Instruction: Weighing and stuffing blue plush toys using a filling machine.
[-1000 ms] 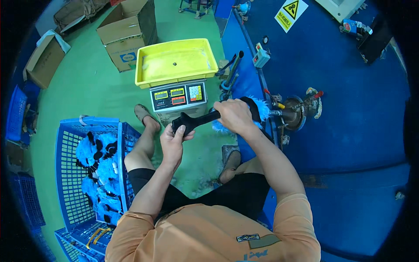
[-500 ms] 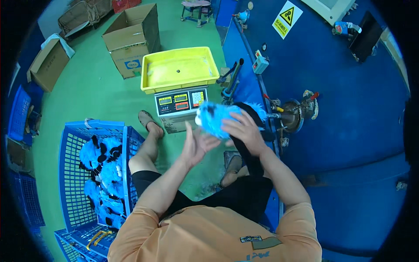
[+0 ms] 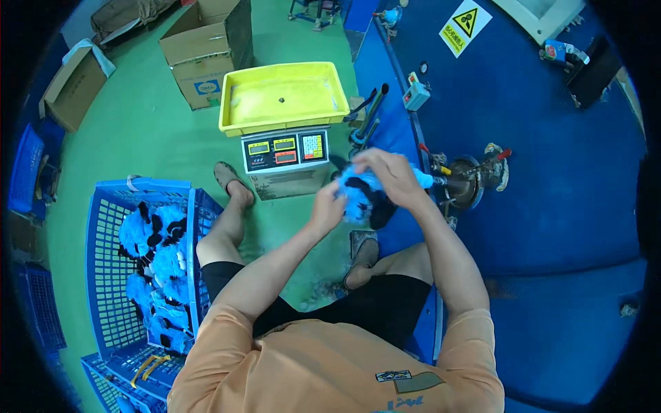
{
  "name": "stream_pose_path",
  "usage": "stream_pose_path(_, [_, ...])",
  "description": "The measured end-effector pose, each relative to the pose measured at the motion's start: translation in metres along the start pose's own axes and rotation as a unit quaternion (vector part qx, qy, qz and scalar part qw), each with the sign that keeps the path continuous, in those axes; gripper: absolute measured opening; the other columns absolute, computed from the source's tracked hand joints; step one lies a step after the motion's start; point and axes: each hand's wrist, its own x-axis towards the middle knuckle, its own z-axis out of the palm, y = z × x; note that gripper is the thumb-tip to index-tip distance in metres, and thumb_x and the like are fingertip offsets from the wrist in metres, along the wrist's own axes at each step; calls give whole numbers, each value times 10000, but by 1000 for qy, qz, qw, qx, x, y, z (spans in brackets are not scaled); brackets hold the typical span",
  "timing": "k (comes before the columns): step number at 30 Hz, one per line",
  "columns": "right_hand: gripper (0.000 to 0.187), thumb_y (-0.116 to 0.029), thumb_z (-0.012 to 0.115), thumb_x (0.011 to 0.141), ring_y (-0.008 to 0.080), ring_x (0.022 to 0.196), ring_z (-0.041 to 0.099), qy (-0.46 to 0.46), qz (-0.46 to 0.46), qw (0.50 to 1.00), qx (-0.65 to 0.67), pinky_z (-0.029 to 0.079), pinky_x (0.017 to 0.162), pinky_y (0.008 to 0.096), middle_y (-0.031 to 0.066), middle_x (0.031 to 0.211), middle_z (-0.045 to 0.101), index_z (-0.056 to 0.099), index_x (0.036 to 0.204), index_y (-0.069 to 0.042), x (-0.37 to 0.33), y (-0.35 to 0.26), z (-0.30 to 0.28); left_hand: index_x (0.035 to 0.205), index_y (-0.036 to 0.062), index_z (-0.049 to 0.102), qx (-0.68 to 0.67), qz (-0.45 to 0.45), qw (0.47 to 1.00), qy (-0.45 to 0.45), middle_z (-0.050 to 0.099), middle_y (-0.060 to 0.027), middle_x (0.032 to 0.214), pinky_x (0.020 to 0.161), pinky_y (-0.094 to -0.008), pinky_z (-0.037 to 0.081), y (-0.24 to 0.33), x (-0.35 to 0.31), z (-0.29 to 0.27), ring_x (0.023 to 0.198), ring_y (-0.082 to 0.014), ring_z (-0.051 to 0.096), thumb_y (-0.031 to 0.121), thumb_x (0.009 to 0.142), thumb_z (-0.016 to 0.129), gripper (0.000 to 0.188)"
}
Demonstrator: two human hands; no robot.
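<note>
A blue and black furry plush toy (image 3: 359, 201) is between my two hands, in front of the wall machine. My left hand (image 3: 329, 208) pinches its left side with bent fingers. My right hand (image 3: 391, 177) curls over its top right, fingers wrapped on the fur. Black fabric of the toy hangs below my right hand. Just right of that hand, a light blue piece (image 3: 422, 178) sits by the metal nozzle (image 3: 441, 181); whether it belongs to the toy I cannot tell. My palms hide part of the toy.
To my left, a blue plastic crate (image 3: 141, 184) holds several blue and black plush toys (image 3: 169, 261). A digital scale (image 3: 286, 160) carries a yellow tray (image 3: 231, 124) ahead. Cardboard boxes (image 3: 206, 65) stand farther off. A blue machine panel (image 3: 551, 179) with valves (image 3: 465, 182) rises on my right.
The toy has been turned and pulled lower, away from the scale, and its long black part no longer stretches down to my leg. My left hand has moved right and closed on it.
</note>
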Motion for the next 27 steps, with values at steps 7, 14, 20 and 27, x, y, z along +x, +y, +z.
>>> stream_pose_path(7, [358, -395, 463, 983, 379, 736, 635, -71, -43, 948, -307, 454, 646, 472, 97, 854, 724, 669, 932, -107, 8, 25, 14, 1135, -17, 632, 16, -69, 996, -55, 704, -152, 972, 820, -301, 500, 12, 12, 24, 893, -186, 632, -3, 875, 576, 267])
stream_pose_path(14, [326, -433, 598, 905, 362, 714, 625, -10, -70, 904, -422, 466, 672, 465, 97, 778, 679, 625, 873, -109, -25, 72, -41, 1144, -15, 573, -246, -2, 965, -89, 691, -134, 1012, 814, -311, 516, 21, -13, 4, 890, -185, 631, 93, 956, 581, 217])
stream_pose_path(20, [380, -440, 728, 809, 307, 732, 630, 5, -90, 899, -428, 478, 721, 429, 64, 774, 655, 580, 832, -91, -34, 57, -41, 1110, -17, 541, -197, -82, 975, -69, 679, -124, 879, 677, -332, 536, 65, 2, -2, 741, -200, 651, 160, 985, 584, 222])
stream_pose_path(27, [406, -460, 740, 792, 274, 756, 635, 1, -109, 888, -446, 483, 732, 404, 58, 777, 644, 566, 843, -96, -26, 58, -22, 1057, -23, 531, 246, 62, 967, -29, 644, -104, 763, 545, -316, 514, 75, 15, -7, 591, -176, 638, 174, 996, 570, 210])
